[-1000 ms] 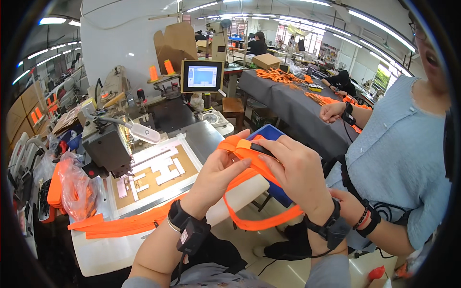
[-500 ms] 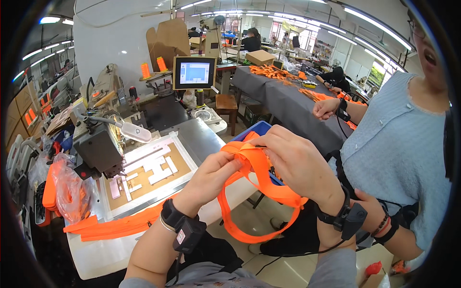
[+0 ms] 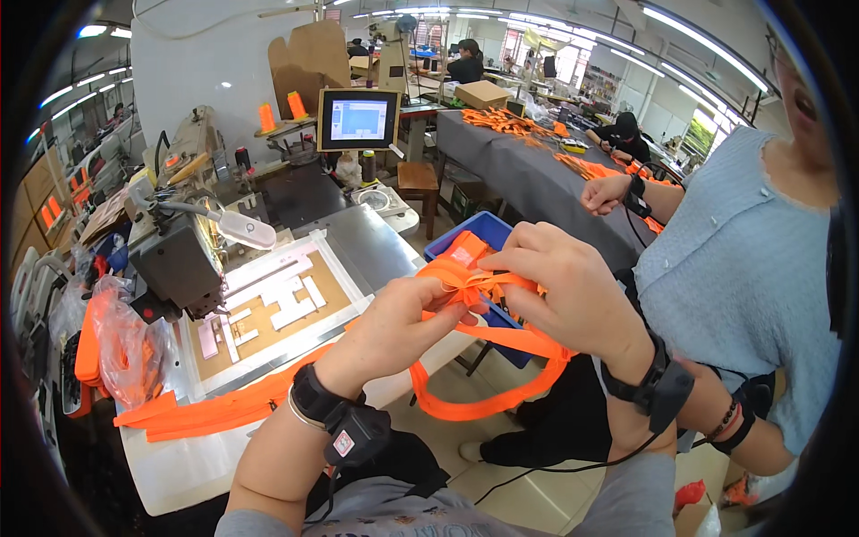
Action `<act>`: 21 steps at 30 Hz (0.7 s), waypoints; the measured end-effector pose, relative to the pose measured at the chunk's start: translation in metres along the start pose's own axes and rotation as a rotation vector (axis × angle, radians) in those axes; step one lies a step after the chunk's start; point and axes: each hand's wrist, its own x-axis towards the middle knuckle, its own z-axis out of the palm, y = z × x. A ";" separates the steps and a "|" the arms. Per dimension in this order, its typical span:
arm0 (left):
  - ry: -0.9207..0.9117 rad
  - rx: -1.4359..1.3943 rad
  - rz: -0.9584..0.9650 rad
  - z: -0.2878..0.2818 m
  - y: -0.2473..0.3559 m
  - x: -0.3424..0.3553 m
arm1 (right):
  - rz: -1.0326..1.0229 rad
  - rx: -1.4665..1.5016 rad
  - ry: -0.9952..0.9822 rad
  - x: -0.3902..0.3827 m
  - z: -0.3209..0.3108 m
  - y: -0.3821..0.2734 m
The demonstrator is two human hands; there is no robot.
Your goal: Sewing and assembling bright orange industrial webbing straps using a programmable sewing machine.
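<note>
A looped orange fabric strap (image 3: 488, 410) hangs between my hands, its bunched part gathered at my fingertips. My left hand (image 3: 394, 327) is closed in a pinch on that bunch. From the other side my right hand (image 3: 577, 291) grips the strap between thumb and fingers, which partly hide the bunch. Just beyond the hands is a blue bin (image 3: 488, 225) with orange pieces in it. Flat orange strips (image 3: 215, 418) lie along the near edge of the white worktop, left of my left forearm.
An industrial sewing machine (image 3: 174, 259) with a template board (image 3: 219, 365) stands at left, a lit screen (image 3: 358, 121) behind it. A person in a light blue top (image 3: 725, 251) stands close at right. Orange pieces lie on a grey-covered table (image 3: 537, 183) farther back.
My right hand has shifted slightly right and its fingers have moved on the strap. My left hand has turned over the bunch. The hanging loop has risen a little, and more of the bin shows.
</note>
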 end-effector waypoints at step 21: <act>0.504 0.690 0.510 0.023 -0.028 0.011 | 0.376 0.661 -0.187 -0.013 0.023 0.030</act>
